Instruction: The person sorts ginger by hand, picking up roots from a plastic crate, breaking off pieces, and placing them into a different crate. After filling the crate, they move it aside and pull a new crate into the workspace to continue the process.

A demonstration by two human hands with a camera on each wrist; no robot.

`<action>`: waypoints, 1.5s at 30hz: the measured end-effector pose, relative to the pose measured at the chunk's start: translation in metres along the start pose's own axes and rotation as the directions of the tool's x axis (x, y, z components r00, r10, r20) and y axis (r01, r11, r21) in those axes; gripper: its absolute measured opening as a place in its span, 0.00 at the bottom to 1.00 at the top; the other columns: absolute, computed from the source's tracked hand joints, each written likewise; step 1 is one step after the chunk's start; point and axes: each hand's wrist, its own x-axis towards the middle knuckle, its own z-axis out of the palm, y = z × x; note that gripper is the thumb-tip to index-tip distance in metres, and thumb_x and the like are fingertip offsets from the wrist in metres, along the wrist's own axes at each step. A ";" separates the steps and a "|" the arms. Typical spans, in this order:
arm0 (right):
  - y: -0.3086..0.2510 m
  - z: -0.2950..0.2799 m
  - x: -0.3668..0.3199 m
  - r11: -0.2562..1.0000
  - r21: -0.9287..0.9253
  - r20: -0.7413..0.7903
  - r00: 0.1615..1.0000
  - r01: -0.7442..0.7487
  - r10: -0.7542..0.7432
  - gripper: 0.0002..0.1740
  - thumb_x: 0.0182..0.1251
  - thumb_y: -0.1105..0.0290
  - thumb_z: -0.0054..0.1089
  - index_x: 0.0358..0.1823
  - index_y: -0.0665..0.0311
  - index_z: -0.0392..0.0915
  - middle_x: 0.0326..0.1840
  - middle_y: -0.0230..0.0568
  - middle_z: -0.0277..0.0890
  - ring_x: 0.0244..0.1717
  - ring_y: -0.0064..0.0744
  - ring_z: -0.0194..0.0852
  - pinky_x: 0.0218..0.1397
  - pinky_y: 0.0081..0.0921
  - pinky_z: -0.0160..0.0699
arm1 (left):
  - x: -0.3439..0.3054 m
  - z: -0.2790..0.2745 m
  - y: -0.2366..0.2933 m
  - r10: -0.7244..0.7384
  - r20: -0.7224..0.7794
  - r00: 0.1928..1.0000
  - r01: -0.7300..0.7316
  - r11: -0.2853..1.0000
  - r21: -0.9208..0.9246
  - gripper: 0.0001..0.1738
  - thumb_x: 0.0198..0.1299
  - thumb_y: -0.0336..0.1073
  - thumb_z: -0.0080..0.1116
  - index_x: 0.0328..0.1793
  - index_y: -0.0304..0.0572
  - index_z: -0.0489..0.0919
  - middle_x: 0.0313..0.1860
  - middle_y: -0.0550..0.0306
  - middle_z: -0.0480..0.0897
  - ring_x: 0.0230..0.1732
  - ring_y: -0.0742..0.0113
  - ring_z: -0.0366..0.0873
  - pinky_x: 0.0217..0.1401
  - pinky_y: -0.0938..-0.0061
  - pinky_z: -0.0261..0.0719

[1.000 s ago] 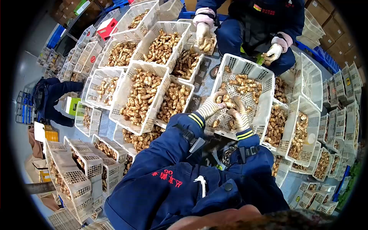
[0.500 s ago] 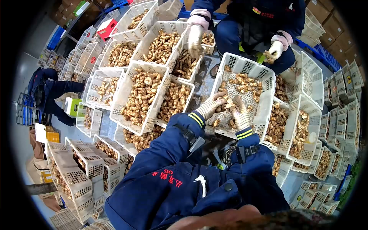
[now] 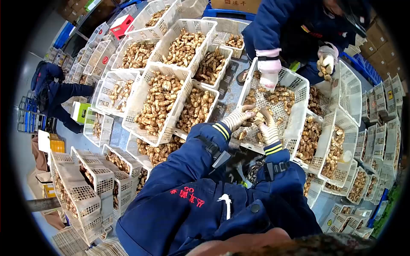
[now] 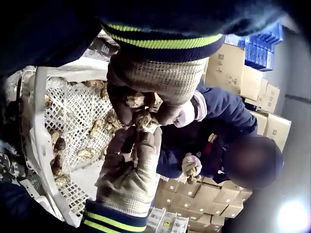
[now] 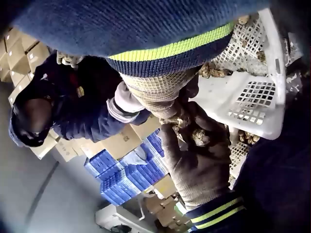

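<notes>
Both hands wear striped knit gloves with dark fingers and meet over a white perforated crate [image 3: 294, 132]. My left hand [image 3: 237, 118] holds stubby brown-and-cream mushrooms; one mushroom [image 5: 199, 137] lies against its fingers in the right wrist view. From the other side, my right hand [image 3: 269, 129] pinches at a pale mushroom [image 4: 145, 120] between the two hands. The fingers partly hide it. More mushrooms [image 3: 279, 96] lie scattered on the crate's mesh floor, mostly at its far end.
Opposite, another person [image 3: 273, 25] reaches a gloved hand into the same crate and holds mushrooms in the other. Full crates of mushrooms [image 3: 158, 102] stand on the left, others [image 3: 331, 149] on the right. A further person [image 3: 55, 91] bends over at far left.
The person opposite has leaned forward and moved one hand from the crates at left into the crate before me. My hands stay close together over it, with slight finger movement.
</notes>
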 end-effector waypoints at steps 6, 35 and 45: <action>0.002 -0.002 0.000 0.996 0.093 0.019 1.000 0.013 -0.014 0.40 0.62 0.72 0.62 0.73 0.68 0.53 0.72 0.49 0.57 0.71 0.39 0.57 0.69 0.31 0.63 | 0.002 -0.003 -0.002 -0.025 -0.028 0.999 0.020 0.988 -0.156 0.26 0.61 0.38 0.62 0.64 0.45 0.70 0.49 0.62 0.80 0.42 0.74 0.79 0.43 0.75 0.82; 0.016 -0.039 0.008 0.839 0.511 -0.150 0.941 -0.188 0.302 0.18 0.66 0.65 0.60 0.55 0.63 0.74 0.36 0.35 0.77 0.29 0.26 0.76 0.32 0.23 0.80 | 0.013 -0.007 -0.014 -0.124 -0.048 0.991 0.111 0.971 -0.213 0.25 0.63 0.42 0.59 0.64 0.44 0.69 0.46 0.53 0.80 0.42 0.61 0.81 0.42 0.67 0.83; 0.007 -0.076 0.018 0.702 0.701 -0.515 0.771 0.128 0.374 0.25 0.67 0.71 0.58 0.63 0.62 0.62 0.43 0.41 0.75 0.37 0.35 0.80 0.36 0.29 0.85 | 0.017 -0.013 -0.018 -0.129 -0.137 0.982 0.098 0.973 -0.209 0.23 0.64 0.40 0.58 0.63 0.43 0.70 0.45 0.54 0.81 0.43 0.60 0.81 0.45 0.62 0.83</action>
